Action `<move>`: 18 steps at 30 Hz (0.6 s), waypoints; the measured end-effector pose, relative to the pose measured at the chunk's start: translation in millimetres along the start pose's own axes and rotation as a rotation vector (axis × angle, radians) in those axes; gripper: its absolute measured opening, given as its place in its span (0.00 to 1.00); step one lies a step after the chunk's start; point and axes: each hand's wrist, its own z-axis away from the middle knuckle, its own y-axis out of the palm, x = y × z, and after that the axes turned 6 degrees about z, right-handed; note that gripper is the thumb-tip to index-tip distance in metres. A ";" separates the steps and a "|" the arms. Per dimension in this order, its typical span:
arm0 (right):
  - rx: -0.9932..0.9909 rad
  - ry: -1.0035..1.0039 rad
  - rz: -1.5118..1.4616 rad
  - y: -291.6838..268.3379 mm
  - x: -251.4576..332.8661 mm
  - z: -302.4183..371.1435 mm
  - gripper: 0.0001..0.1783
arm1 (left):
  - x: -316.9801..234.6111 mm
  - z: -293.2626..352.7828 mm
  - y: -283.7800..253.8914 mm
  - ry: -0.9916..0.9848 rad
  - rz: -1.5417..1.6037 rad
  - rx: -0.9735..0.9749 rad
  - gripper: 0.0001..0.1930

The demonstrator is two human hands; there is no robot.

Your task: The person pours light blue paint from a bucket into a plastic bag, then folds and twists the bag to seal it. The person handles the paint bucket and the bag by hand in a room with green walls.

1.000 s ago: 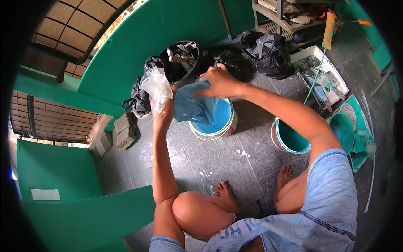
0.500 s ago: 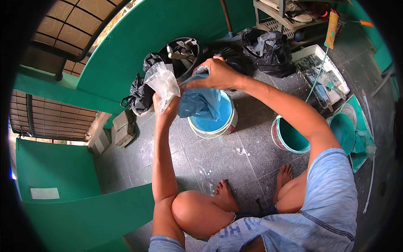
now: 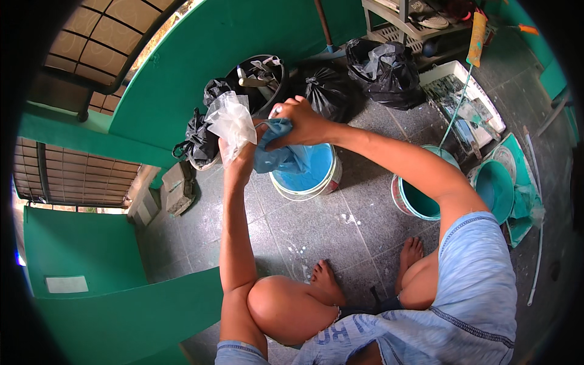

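Both hands grip plastic bags above the white bucket (image 3: 304,182) of blue paint: the left hand (image 3: 240,159) clutches a crumpled clear bag (image 3: 231,123), and the right hand (image 3: 298,120) pinches the top of a blue-stained bag (image 3: 277,155) — it hangs over the bucket's near rim. Black bags (image 3: 383,70) sit behind, a teal-lined bucket (image 3: 417,204) to the right.
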 end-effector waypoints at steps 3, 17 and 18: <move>0.051 0.066 -0.041 3.4 1.2 -0.8 0.23 | -0.7 -0.6 2.4 0.094 -0.043 -0.060 0.07; 0.094 0.041 0.137 -6.0 5.4 11.7 0.25 | -13.7 1.5 -6.5 0.063 0.008 -0.224 0.05; 0.091 0.045 0.150 -4.9 3.1 13.0 0.26 | -15.1 1.3 -5.9 0.049 0.009 -0.231 0.05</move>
